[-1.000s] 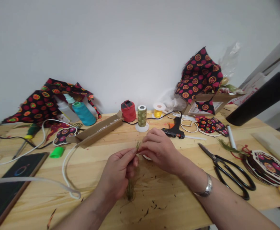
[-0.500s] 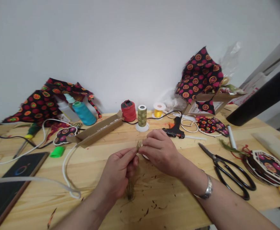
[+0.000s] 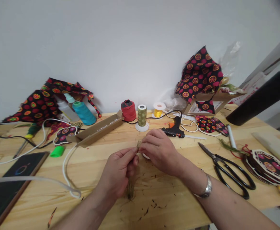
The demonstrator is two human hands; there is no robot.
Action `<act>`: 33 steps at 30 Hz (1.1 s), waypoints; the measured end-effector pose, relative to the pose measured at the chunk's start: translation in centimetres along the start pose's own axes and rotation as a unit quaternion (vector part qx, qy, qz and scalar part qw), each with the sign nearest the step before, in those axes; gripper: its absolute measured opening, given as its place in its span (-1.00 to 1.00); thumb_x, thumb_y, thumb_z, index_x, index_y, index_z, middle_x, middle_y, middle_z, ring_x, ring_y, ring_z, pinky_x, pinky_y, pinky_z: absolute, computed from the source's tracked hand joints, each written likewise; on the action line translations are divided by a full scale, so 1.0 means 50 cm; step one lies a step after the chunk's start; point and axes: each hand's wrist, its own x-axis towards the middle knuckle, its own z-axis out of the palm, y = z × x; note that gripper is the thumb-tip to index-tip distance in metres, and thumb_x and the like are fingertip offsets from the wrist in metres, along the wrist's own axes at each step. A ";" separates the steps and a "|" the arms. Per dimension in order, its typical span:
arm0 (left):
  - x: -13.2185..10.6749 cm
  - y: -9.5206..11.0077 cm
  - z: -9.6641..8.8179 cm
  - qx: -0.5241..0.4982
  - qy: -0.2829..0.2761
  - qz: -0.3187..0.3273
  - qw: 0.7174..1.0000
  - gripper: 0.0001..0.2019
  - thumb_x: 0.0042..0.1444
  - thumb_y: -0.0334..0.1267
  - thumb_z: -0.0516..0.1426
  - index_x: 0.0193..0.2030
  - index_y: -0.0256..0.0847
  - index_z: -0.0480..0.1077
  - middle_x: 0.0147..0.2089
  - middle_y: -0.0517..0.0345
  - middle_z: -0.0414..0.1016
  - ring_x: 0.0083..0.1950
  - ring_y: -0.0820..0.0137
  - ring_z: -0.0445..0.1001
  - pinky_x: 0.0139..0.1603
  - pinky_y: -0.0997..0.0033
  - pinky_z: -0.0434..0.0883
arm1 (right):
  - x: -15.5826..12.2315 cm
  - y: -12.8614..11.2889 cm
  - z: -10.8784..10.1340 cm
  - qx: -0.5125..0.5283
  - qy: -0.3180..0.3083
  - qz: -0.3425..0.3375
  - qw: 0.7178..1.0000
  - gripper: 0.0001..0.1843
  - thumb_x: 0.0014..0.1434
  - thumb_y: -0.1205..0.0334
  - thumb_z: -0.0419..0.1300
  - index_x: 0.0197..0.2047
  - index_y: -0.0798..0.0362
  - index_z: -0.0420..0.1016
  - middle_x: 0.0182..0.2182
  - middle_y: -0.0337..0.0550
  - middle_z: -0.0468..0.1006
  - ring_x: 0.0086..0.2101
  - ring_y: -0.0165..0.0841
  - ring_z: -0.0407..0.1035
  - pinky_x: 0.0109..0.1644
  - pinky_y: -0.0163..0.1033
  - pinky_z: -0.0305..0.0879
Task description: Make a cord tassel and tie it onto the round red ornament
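Between thumb and fingers, my left hand [image 3: 120,169] grips a bundle of olive-green threads that looks like a tassel [image 3: 130,190]. Its loose ends hang below the hand, and a short tuft sticks up at the fingertips. My right hand [image 3: 160,151] meets it there, fingers bent and pinched at the top of the bundle; what exactly lies in that pinch is hidden. A white round edge shows partly beneath the right fingers. Just behind the hands stands a spool of olive-green thread [image 3: 142,116].
Behind are a red thread cone [image 3: 128,111], yellow spool [image 3: 159,110], glue gun [image 3: 174,128] and open cardboard box [image 3: 99,129]. Black scissors [image 3: 228,171] lie right, near stacked patterned pieces [image 3: 270,166]. A phone [image 3: 15,182] and white cable [image 3: 64,169] lie left. Dark scraps [image 3: 151,206] dot the wood.
Hardly anything differs. The right fingers have shifted very slightly at the top of the tassel, while the left hand keeps its hold.
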 end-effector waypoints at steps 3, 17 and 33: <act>-0.002 0.001 0.001 0.002 0.002 0.004 1.000 -0.79 -0.11 -0.19 0.28 -0.56 -0.32 0.45 -0.70 0.34 0.25 -0.69 0.67 -0.07 -0.71 0.67 -0.10 | 0.004 0.002 -0.005 0.044 0.014 0.041 0.998 -0.80 0.20 0.42 0.08 -0.43 0.09 0.44 -0.45 -0.14 0.49 -0.33 -0.32 0.23 -0.23 -0.20 0.17; -0.001 0.002 0.003 -0.001 0.009 -0.004 1.000 -0.79 -0.17 -0.19 0.30 -0.54 -0.31 0.45 -0.70 0.35 0.24 -0.69 0.68 -0.06 -0.72 0.69 -0.08 | 0.003 0.014 -0.001 0.136 0.024 0.084 0.987 -0.91 0.15 0.37 0.19 -0.38 0.06 0.48 -0.41 -0.19 0.51 -0.30 -0.32 0.27 -0.16 -0.18 0.20; 0.001 -0.006 -0.002 0.004 -0.006 0.006 1.000 -0.79 -0.08 -0.20 0.28 -0.55 -0.33 0.45 -0.68 0.33 0.25 -0.67 0.68 -0.05 -0.70 0.69 -0.08 | 0.001 0.004 0.002 0.078 -0.011 0.063 0.995 -0.82 0.20 0.36 0.13 -0.43 0.08 0.47 -0.43 -0.17 0.49 -0.31 -0.33 0.22 -0.18 -0.19 0.17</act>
